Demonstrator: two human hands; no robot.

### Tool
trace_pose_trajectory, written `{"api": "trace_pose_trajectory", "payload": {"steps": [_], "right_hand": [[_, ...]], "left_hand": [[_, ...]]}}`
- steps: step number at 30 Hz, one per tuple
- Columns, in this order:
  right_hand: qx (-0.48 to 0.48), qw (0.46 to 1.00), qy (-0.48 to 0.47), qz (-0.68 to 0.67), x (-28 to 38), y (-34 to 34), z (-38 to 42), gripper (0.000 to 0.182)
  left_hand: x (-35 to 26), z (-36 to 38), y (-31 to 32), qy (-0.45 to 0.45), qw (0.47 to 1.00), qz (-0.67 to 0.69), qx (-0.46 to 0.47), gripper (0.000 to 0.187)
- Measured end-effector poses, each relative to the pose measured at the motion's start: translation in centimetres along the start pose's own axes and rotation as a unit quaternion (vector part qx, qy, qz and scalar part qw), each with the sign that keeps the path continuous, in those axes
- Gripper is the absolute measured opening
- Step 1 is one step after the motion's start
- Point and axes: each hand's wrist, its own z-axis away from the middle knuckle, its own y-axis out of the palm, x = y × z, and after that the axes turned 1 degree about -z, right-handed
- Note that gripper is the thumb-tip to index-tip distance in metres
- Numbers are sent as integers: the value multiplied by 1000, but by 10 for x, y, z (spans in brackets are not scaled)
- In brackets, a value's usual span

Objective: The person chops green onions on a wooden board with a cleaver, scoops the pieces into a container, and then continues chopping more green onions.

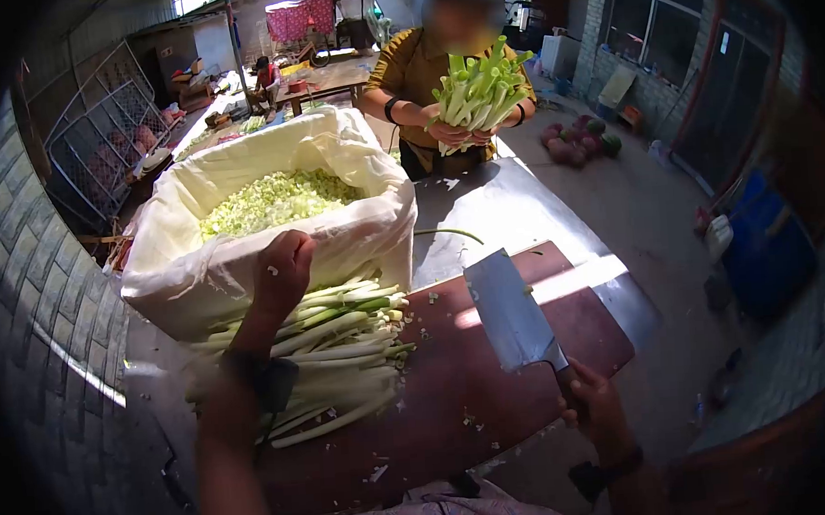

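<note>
My right hand [595, 405] is wrapped round the handle of a broad cleaver [510, 310], its blade over the dark red cutting board [458, 387]. My left hand [284, 268] is closed in a loose fist above the near side of a cloth-lined box [272, 280]; what it holds, if anything, is hidden. Chopped green and white pieces [281, 199] fill part of the box. Below my left hand, a pile of long scallion stalks [343, 351] lies at the board's left side. Small cut bits are scattered on the board.
Across the metal table [471, 207] stands another person [402, 79], holding a bunch of scallions [483, 97] in both hands. A blue barrel [761, 246] is at the right. Round reddish things [575, 142] lie on the ground behind. A brick wall [36, 280] runs along the left.
</note>
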Motion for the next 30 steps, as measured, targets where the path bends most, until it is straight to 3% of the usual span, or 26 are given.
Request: {"api": "trace_pose_trajectory", "payload": {"steps": [5,7,8,12,14,15,17,20,23,30], "right_hand": [[-74,990,16,119,-57,-43,35,54],[-98,978,34,181,-72,-40,49,54],[-100,979,28,174,-76,-36,56,53],[-109,951,-17,288,-100,-28,61,53],[-105,891,-122,426,-131,-40,54,52],[-108,890,-122,425,-130,-33,58,52],[-115,941,-6,319,-120,-18,61,42],[-121,968,61,212,-114,-18,60,30],[-109,965,52,235,-111,-26,55,22],[-49,980,62,180,-99,-80,36,27]], "left_hand": [[-26,106,5,85,967,18,239,8],[-25,144,9,148,962,59,221,12],[-20,169,13,127,963,35,235,28],[-27,215,15,121,943,-5,311,39],[-38,227,13,117,954,-15,277,36],[-42,232,12,110,964,-28,242,34],[-41,232,14,103,963,-40,246,30],[-26,237,24,106,964,-88,226,22],[-21,240,25,101,973,-93,187,17],[-77,205,23,77,987,-16,141,16]]}}
